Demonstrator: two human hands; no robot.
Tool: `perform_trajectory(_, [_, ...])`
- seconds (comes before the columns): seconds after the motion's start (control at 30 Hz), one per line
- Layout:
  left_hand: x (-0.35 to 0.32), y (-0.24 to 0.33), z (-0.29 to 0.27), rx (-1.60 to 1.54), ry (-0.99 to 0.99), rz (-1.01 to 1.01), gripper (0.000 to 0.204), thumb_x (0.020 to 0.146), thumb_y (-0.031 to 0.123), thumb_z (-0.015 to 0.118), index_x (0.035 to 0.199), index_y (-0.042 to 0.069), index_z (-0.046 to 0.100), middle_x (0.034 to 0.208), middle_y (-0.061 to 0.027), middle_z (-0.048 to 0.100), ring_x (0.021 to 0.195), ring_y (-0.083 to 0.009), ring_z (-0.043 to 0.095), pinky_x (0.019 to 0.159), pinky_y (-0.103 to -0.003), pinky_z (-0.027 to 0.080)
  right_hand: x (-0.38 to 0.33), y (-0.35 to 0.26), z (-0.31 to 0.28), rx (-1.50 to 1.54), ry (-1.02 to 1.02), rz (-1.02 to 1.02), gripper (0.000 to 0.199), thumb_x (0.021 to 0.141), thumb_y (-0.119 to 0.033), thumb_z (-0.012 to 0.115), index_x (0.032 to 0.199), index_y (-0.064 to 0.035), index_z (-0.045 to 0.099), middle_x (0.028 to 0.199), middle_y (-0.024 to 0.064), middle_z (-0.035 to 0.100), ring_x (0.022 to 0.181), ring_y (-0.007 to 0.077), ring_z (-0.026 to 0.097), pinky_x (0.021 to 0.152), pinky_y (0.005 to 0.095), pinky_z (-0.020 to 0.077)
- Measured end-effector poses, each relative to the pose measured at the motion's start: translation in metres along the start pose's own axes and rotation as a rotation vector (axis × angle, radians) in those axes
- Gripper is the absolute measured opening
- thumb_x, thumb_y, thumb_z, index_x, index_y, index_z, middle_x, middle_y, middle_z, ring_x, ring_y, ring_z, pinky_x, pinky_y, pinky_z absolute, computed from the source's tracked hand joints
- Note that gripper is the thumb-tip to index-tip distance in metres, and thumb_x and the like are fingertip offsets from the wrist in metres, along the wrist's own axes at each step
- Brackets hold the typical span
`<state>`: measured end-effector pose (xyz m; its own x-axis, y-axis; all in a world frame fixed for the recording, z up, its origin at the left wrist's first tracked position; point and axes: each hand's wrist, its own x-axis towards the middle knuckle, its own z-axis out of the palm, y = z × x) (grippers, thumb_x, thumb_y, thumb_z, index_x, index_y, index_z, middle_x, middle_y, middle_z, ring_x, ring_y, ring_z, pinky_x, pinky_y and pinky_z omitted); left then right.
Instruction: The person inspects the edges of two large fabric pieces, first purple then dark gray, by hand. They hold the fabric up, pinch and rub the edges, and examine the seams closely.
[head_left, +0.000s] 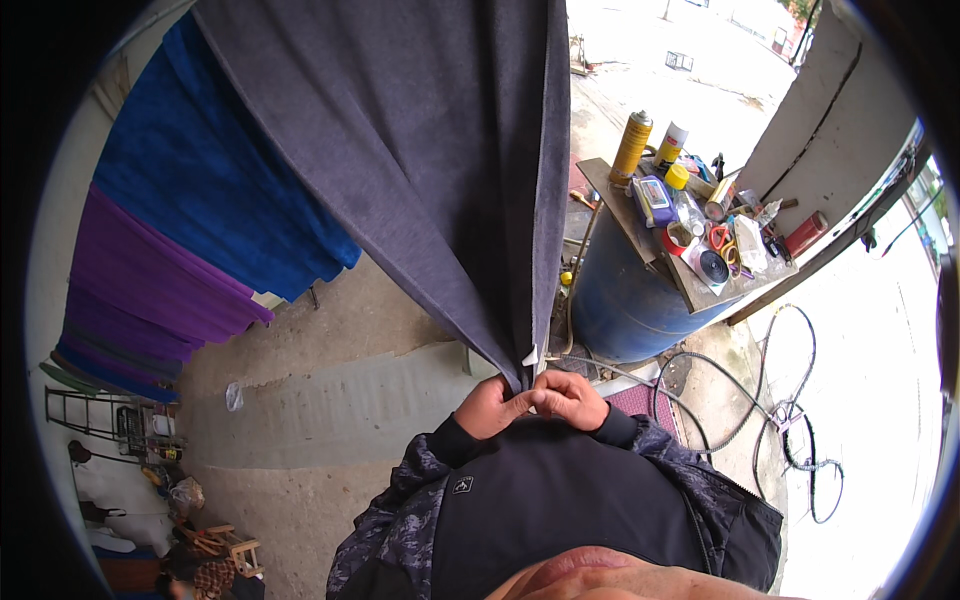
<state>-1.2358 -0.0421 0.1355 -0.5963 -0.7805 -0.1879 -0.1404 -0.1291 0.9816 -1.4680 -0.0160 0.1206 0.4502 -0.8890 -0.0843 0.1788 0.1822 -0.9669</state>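
A large dark grey cloth hangs in front of me, its sides gathering to a narrow end at my waist. My left hand is closed on that gathered end. Close beside it, my right hand is closed too, thumb and fingers pinching the cloth's edge. The two hands touch at the thumbs. Just above them a small white tag sticks out from the edge. The bit of cloth between the fingertips is mostly hidden.
Blue and purple cloths hang at the left. At the right, a board holding spray cans, tape and scissors rests on a blue barrel. A black hose coils on the ground. Wooden furniture stands lower left.
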Motion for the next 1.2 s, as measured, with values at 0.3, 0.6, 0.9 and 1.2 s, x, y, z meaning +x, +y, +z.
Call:
perform_trajectory(0.3, [0.001, 0.004, 0.007, 0.288, -0.129, 0.165, 0.059, 0.102, 0.048, 0.078, 0.127, -0.005, 0.070, 0.109, -0.0138, 0.075, 0.108, -0.0233, 0.070, 0.098, -0.039, 0.055, 0.017, 0.011, 0.002, 0.134, 0.200, -0.172, 0.083, 0.101, -0.039, 0.082, 0.163, -0.0016, 0.041, 0.146, 0.0142, 0.060, 0.137, 0.0225, 0.057, 0.114, 0.0382, 0.0484])
perform_trajectory(0.6, [0.002, 0.002, 0.006, 0.289, -0.196, 0.123, 0.039, 0.108, 0.036, 0.074, 0.119, -0.001, 0.075, 0.109, -0.0126, 0.079, 0.106, -0.0202, 0.074, 0.095, -0.036, 0.057, 0.017, 0.021, 0.002, 0.143, 0.203, 0.009, 0.027, 0.112, -0.020, 0.068, 0.126, 0.0027, 0.074, 0.109, 0.0016, 0.077, 0.097, 0.0101, 0.070, 0.087, 0.0295, 0.0589])
perform_trajectory(0.9, [0.016, -0.030, -0.010, -0.017, 0.370, 0.060, 0.041, 0.113, 0.034, 0.067, 0.133, -0.001, 0.063, 0.119, -0.0056, 0.073, 0.111, -0.0124, 0.068, 0.096, -0.030, 0.054, 0.016, 0.019, -0.002, 0.154, 0.327, -0.004, 0.026, 0.114, -0.025, 0.067, 0.121, -0.0019, 0.073, 0.098, -0.0011, 0.073, 0.084, 0.0075, 0.065, 0.073, 0.0266, 0.0539])
perform_trajectory(1.2, [0.015, -0.049, -0.017, -0.114, 0.181, 0.164, 0.083, 0.102, 0.062, 0.073, 0.151, -0.001, 0.053, 0.148, -0.0144, 0.061, 0.139, -0.0263, 0.056, 0.117, -0.039, 0.044, 0.014, 0.015, -0.001, -0.050, 0.014, 0.012, 0.036, 0.115, -0.036, 0.064, 0.122, -0.0022, 0.074, 0.100, -0.0052, 0.069, 0.092, 0.0052, 0.058, 0.081, 0.0274, 0.0518])
